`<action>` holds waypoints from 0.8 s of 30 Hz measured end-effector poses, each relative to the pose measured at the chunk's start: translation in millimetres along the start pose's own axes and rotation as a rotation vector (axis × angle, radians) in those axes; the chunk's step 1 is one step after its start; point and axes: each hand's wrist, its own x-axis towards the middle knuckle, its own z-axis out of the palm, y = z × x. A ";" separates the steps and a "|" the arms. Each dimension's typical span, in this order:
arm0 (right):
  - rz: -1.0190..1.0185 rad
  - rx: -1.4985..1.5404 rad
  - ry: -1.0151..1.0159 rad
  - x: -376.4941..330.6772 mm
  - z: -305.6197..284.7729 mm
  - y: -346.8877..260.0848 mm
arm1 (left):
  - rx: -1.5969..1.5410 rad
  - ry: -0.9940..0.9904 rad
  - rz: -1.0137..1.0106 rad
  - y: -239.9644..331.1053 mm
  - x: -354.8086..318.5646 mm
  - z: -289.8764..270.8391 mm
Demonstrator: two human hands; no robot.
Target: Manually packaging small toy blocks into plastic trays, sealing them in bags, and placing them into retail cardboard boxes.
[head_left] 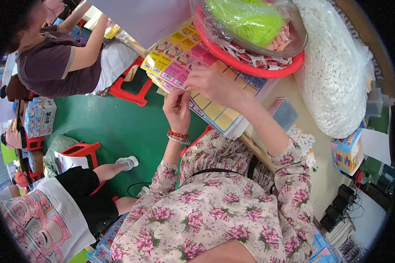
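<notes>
My left hand point(178, 111), with red and pale bracelets at the wrist, is closed in a pinch. Fingertip to fingertip with it, my right hand point(211, 87) pinches too. A small whitish bit shows where the fingers meet, but it is too small to name. Both hands are over the near left edge of a stack of printed sheets point(221, 115), coloured yellow, pink and blue with boxes on them. Just beyond my right hand stands a red basin point(254, 69) holding small packets and a clear bowl with a bag of bright green strands point(245, 19).
A big clear bag of small white pieces point(331, 65) lies on the table at right. Near it are a flat clear case point(284, 115), white scraps point(302, 140) and a colourful box point(347, 151). Other people sit at left, by red stools point(134, 85) on the green floor.
</notes>
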 end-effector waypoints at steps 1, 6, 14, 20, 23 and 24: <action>-0.025 -0.081 -0.022 -0.2 0.9 -1.1 | -0.002 -0.002 0.000 1.2 -0.2 0.8; -0.075 -0.086 -0.071 7.2 -5.6 2.7 | -0.073 -0.062 -0.058 3.0 3.3 -3.3; 0.007 0.025 -0.121 11.8 -8.6 2.0 | 0.006 -0.098 -0.003 5.0 7.8 -6.7; 0.068 -0.082 -0.094 6.8 -1.1 6.8 | 0.155 -0.116 0.098 2.4 8.1 -9.0; 0.114 0.090 -0.059 3.2 -0.1 7.3 | 0.125 -0.108 0.038 -0.8 3.4 -11.0; 0.086 0.119 -0.044 1.4 -1.7 4.2 | 0.100 -0.099 0.011 -1.0 2.5 -10.6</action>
